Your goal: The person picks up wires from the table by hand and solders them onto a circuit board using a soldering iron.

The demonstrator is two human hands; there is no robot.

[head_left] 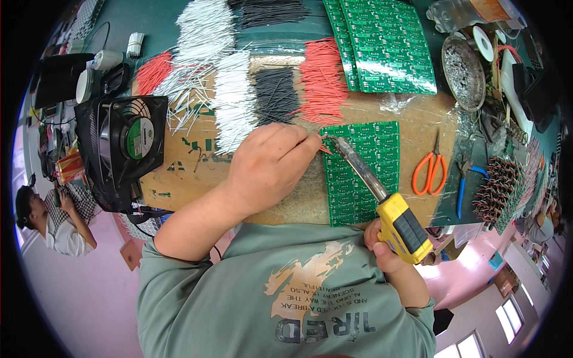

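My left hand (268,161) is apparently pinching red wire (326,150) at the far-left corner of the board (349,188), likely steadying it; my right hand (385,253) is gripping the iron (391,212), tip slanting over that corner.

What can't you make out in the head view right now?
Head view:
Red wires: held ends hidden by the left hand.
Soldering iron: tip contact too small to tell.
Lower board: strip hidden beneath the iron.
Right hand: partly hidden by the iron.
Stacked boards: cut off by the upper edge.
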